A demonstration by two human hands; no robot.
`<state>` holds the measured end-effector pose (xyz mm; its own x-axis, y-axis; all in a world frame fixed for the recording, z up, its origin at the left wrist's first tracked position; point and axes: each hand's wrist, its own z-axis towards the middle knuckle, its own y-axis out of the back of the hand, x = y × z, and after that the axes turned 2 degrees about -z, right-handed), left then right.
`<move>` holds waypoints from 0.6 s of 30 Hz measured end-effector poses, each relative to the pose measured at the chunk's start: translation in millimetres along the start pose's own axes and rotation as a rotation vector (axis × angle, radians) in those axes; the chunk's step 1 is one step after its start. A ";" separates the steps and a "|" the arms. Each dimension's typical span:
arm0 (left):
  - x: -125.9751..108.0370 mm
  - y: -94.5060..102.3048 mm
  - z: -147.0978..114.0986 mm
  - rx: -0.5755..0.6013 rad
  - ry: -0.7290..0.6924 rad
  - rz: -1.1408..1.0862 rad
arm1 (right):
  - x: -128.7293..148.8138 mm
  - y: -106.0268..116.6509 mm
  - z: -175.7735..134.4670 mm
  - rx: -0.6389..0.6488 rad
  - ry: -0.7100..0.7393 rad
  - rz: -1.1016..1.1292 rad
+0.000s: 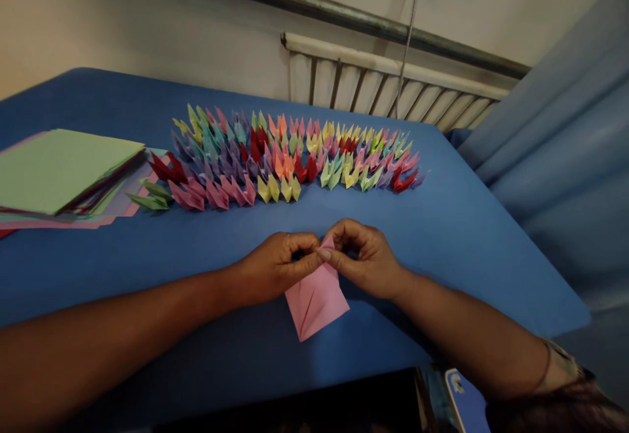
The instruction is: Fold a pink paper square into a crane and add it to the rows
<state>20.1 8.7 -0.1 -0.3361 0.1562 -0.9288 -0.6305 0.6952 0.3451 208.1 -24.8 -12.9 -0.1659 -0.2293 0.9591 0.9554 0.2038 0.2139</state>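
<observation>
A partly folded sheet of pink origami paper hangs between my hands over the near part of the blue table. My left hand pinches its upper left edge between thumb and forefinger. At the top of the paper, my right hand is closed in a pinch on the narrow tip, its thumb close against the left thumb. Creases run down from the fingers toward the lower corner, which points at me. The fingertips hide part of the upper fold.
Rows of folded paper cranes in many colours stand beyond my hands. A stack of coloured paper sheets lies at the left. The blue table reaches toward a radiator; a blue curtain hangs at the right.
</observation>
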 end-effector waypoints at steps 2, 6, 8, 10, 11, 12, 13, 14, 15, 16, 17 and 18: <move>-1.3 -0.5 -0.3 0.008 -0.001 0.004 | -0.4 -1.0 0.3 -0.015 0.007 -0.010; -3.2 -1.1 -0.5 0.000 -0.009 0.006 | -0.1 -0.3 1.4 -0.036 0.014 -0.007; -3.0 -1.2 -0.3 0.001 -0.013 0.032 | 0.8 0.9 1.8 -0.022 0.029 -0.021; -2.2 -1.3 -0.4 0.010 -0.014 0.065 | 2.4 2.0 2.1 -0.004 0.053 -0.051; -1.8 -1.4 -0.5 0.023 -0.017 0.075 | 3.4 2.3 2.2 0.000 0.059 -0.062; -1.6 -1.4 -0.8 0.040 -0.022 0.079 | 4.4 2.4 2.3 -0.001 0.059 -0.067; -1.6 -1.5 -1.1 0.056 -0.032 0.081 | 5.3 2.3 2.4 0.000 0.052 -0.066; -1.7 -1.5 -1.5 0.073 -0.045 0.083 | 6.2 1.9 2.5 0.002 0.042 -0.057; -2.1 -1.6 -2.0 0.089 -0.063 0.087 | 6.8 1.3 2.5 0.006 0.029 -0.043; -2.6 -1.6 -2.5 0.103 -0.081 0.093 | 7.3 0.7 2.4 0.012 0.016 -0.030; -3.2 -1.7 -3.0 0.112 -0.097 0.101 | 7.5 0.0 2.3 0.016 0.000 -0.020; -3.8 -1.8 -3.5 0.117 -0.112 0.109 | 7.6 -0.6 2.1 0.016 -0.020 -0.013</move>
<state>20.1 4.4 3.3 -0.3136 0.3074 -0.8984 -0.5067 0.7461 0.4321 205.7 -24.7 -5.3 -0.1829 -0.2134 0.9597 0.9492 0.2160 0.2290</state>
